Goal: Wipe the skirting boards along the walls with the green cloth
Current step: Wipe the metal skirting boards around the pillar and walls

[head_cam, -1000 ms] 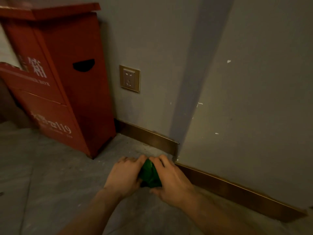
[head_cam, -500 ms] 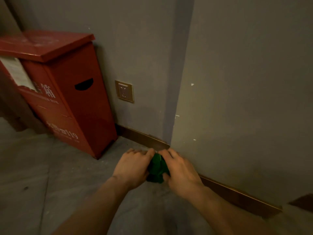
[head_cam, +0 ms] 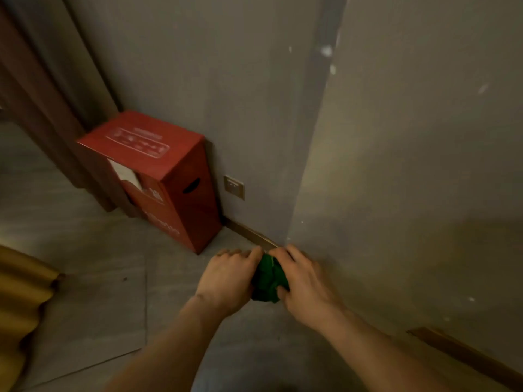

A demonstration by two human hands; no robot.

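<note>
Both hands bunch the cloth (head_cam: 269, 280) at the wall corner, above the skirting (head_cam: 252, 234).

From the left: a yellow ribbed object (head_cam: 22, 301) lies at the frame edge, well apart; a red box (head_cam: 158, 179) stands against the wall, touching or just beside the far end of the skirting; a socket (head_cam: 234, 187) sits above that strip. The left hand (head_cam: 226, 281) and right hand (head_cam: 305, 281) each close on the cloth, which is wadded between them; whether it touches the board cannot be told. To wipe well, the wad likely needs flattening and pressing along the strip's top edge and face. The box probably blocks the run behind it; the projecting corner interrupts the stroke. A further board (head_cam: 464, 355) continues at right.
</note>
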